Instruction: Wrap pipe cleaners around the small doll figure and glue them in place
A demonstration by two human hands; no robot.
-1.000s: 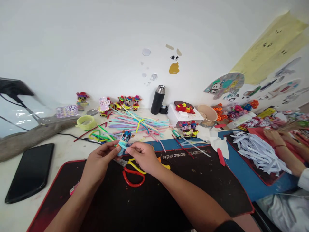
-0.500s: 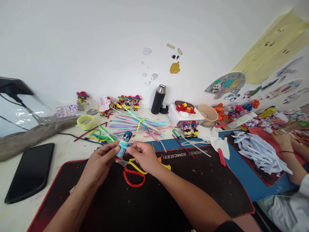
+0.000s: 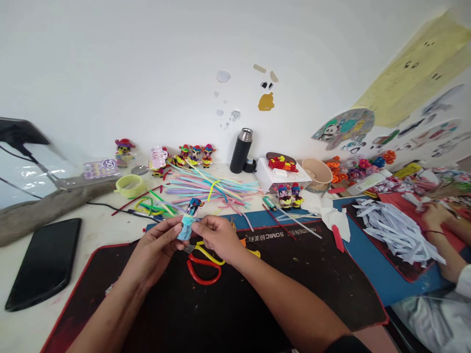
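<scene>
Between my two hands a small blue pipe-cleaner doll (image 3: 188,221) is held upright and a little tilted, its dark-blue headpiece at the top. My left hand (image 3: 159,245) grips its lower body from the left, thumb in front. From the right, the thumb and fingers of my right hand (image 3: 217,236) pinch its side at the waist. Just below the hands, scissors with red handles (image 3: 204,280) lie on the black mat (image 3: 294,274), and a yellow-handled tool (image 3: 206,254) lies partly hidden behind my right hand.
Pastel pipe cleaners (image 3: 221,186) are heaped behind the doll. Finished dolls (image 3: 196,156), a black thermos (image 3: 242,151) and a white box (image 3: 281,179) stand along the wall. A black tablet (image 3: 44,264) lies left. At right, a co-worker's hands (image 3: 436,218) are beside white paper strips (image 3: 399,233).
The doll has turned slightly in my fingers, and both hands stay nearly in place. The co-worker's hands have shifted a little.
</scene>
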